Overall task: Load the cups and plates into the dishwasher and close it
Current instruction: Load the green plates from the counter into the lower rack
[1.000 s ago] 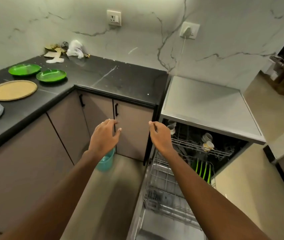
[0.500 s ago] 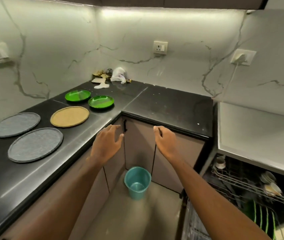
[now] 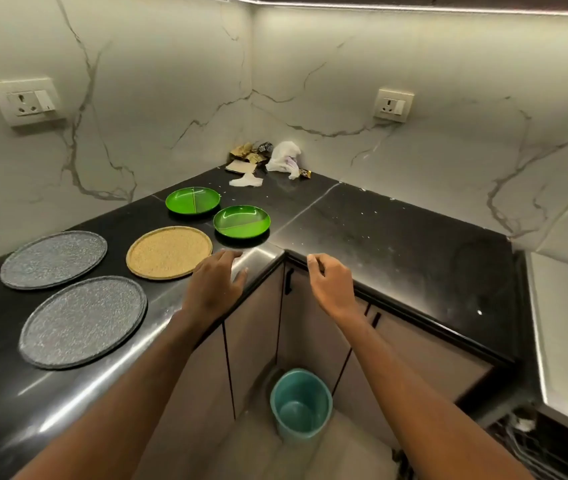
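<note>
Our left hand (image 3: 215, 289) hovers palm down over the near edge of the black bench (image 3: 379, 244), its fingers (image 3: 230, 258) spread loosely and holding nothing, the tips just short of the tan round plate (image 3: 169, 251). Our right hand (image 3: 333, 285) hangs over the inner corner of the bench edge with its fingers (image 3: 313, 263) curled inward, thumb and forefinger nearly pinched, and we see nothing between them. Beyond the left hand, the tan plate lies flat; to its left sit two grey speckled plates, one farther (image 3: 54, 259) and one nearer (image 3: 83, 322). Farther back lie two green divided plates, the far one (image 3: 193, 200) and the nearer one (image 3: 242, 221), close together. In the far corner against the marble wall rests a heap of wrappers and a white plastic bag (image 3: 284, 159). Below the hands, on the floor beside the cabinet doors (image 3: 258, 334), stands a teal bucket (image 3: 300, 403). At the lower right edge, a sliver of the dishwasher rack (image 3: 532, 441) shows under a pale grey top (image 3: 566, 323); we cannot tell what it holds.
</note>
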Demonstrator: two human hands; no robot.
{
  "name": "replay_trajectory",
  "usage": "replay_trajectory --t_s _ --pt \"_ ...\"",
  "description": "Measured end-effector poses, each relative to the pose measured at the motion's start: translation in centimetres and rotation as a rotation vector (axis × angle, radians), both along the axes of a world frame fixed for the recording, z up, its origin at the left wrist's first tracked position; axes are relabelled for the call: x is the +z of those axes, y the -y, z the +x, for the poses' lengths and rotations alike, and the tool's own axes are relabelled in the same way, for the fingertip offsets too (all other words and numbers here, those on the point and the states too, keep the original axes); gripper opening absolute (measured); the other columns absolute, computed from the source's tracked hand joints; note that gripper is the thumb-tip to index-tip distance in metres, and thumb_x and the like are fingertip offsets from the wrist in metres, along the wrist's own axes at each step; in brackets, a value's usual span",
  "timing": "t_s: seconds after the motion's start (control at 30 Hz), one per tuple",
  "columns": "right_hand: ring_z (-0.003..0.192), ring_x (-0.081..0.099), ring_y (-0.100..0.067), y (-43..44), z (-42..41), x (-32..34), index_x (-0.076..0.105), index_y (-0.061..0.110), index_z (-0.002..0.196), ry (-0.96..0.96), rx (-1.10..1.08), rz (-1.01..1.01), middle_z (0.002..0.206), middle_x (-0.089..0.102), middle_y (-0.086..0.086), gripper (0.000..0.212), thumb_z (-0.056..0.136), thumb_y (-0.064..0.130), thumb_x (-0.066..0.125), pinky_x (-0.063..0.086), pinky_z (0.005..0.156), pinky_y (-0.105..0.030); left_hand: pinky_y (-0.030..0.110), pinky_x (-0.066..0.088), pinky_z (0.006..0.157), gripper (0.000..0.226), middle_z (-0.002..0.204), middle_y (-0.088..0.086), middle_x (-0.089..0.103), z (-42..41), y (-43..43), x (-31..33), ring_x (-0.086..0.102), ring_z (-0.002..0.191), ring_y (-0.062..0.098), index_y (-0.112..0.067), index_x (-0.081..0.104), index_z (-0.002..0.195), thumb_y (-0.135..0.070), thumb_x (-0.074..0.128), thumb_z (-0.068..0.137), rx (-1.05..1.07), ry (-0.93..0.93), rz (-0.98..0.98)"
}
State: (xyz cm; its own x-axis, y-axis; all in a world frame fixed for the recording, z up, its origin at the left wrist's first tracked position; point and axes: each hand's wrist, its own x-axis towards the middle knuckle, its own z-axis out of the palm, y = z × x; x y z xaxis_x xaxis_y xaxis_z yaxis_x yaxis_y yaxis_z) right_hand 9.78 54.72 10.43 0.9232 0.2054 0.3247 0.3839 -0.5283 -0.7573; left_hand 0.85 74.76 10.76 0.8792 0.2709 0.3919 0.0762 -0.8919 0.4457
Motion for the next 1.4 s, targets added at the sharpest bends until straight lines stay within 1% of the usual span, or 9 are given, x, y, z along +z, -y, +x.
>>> replay_trajectory --t_s 0.33,0.57,0.8,0.93,1.03,1.1,1.17,1.27,1.4 --pt "0.089 0.063 -0.024 -6.2 14.4 -1.5 0.071 0.008 0.100 -0.055 0.075 -0.046 0.095 0.072 -0.009 0.027 0.097 0.025 0.049 0.041 0.074 -0.028 0.039 0.045 0.094 0.041 0.125 0.010 0.061 13.0 -5.2 0.0 0.059 0.110 0.028 -0.009 0.057 0.126 -0.029 0.061 0.090 0.143 -0.036 -0.073" --pt "0.091 0.063 -0.025 -11.0 20.9 -2.9 0.070 0.007 0.100 -0.083 0.132 -0.078 0.097 0.072 -0.010 0.024 0.095 0.022 0.053 0.046 0.080 -0.034 0.038 0.047 0.095 0.042 0.124 0.011 0.059 18.9 -10.2 -1.3 0.055 0.114 0.026 -0.006 0.056 0.126 -0.029 0.061 0.091 0.216 -0.068 -0.152" --pt "0.092 0.064 -0.020 -15.7 25.5 -5.3 0.069 0.008 0.102 -0.140 0.111 -0.083 0.098 0.071 -0.007 0.019 0.092 0.018 0.057 0.042 0.078 -0.024 0.038 0.046 0.092 0.039 0.116 0.013 0.062 24.6 -16.2 -3.7 0.058 0.109 0.028 -0.005 0.061 0.117 -0.032 0.062 0.089 0.332 -0.195 -0.256" --pt "0.102 0.063 -0.023 -18.6 28.1 -7.3 0.065 0.008 0.113 -0.229 0.046 -0.144 0.110 0.069 -0.008 0.027 0.090 0.018 0.058 0.043 0.082 -0.025 0.039 0.051 0.085 0.032 0.108 0.014 0.065 27.9 -19.8 -5.4 0.063 0.097 0.033 -0.010 0.062 0.105 -0.037 0.061 0.088 0.518 -0.255 -0.553" --pt "0.106 0.059 -0.026 -20.0 29.4 -8.3 0.061 0.009 0.116 -0.268 -0.011 -0.200 0.117 0.063 -0.010 0.031 0.088 0.020 0.060 0.043 0.085 -0.030 0.044 0.059 0.064 0.029 0.096 0.016 0.060 29.5 -21.6 -5.8 0.064 0.066 0.033 -0.005 0.054 0.107 -0.029 0.058 0.092 0.639 -0.155 -1.229" --pt "0.109 0.056 -0.026 -20.8 30.3 -9.1 0.056 0.011 0.120 -0.309 -0.046 -0.236 0.120 0.058 -0.010 0.036 0.087 0.024 0.060 0.041 0.088 -0.032 0.038 0.057 0.048 0.027 0.102 0.015 0.054 30.5 -23.1 -6.1 0.063 0.063 0.034 -0.009 0.046 0.114 -0.026 0.054 0.094 0.658 -0.126 -1.449" --pt "0.112 0.055 -0.027 -21.4 30.9 -9.6 0.051 0.012 0.124 -0.358 -0.067 -0.268 0.122 0.055 -0.010 0.042 0.087 0.027 0.061 0.042 0.089 -0.034 0.039 0.056 0.048 0.028 0.109 0.019 0.052 31.4 -24.3 -6.7 0.062 0.071 0.037 -0.011 0.045 0.119 -0.024 0.052 0.095 0.660 -0.117 -1.550" --pt "0.103 0.060 -0.031 -22.1 31.6 -10.0 0.047 0.012 0.124 -0.405 -0.064 -0.304 0.117 0.059 -0.011 0.041 0.087 0.024 0.061 0.049 0.085 -0.038 0.049 0.059 0.064 0.035 0.101 0.021 0.060 32.4 -25.9 -8.0 0.064 0.069 0.039 -0.008 0.047 0.127 -0.022 0.050 0.095 0.702 -0.143 -1.528" --pt "0.089 0.066 -0.035 -22.6 32.0 -10.9 0.046 0.010 0.120 -0.459 -0.050 -0.279 0.113 0.060 -0.014 0.034 0.088 0.013 0.060 0.056 0.074 -0.050 0.050 0.057 0.056 0.019 0.073 0.013 0.057 33.5 -27.2 -8.7 0.064 0.055 0.027 -0.005 0.050 0.104 -0.022 0.051 0.096 0.763 -0.101 -1.471"
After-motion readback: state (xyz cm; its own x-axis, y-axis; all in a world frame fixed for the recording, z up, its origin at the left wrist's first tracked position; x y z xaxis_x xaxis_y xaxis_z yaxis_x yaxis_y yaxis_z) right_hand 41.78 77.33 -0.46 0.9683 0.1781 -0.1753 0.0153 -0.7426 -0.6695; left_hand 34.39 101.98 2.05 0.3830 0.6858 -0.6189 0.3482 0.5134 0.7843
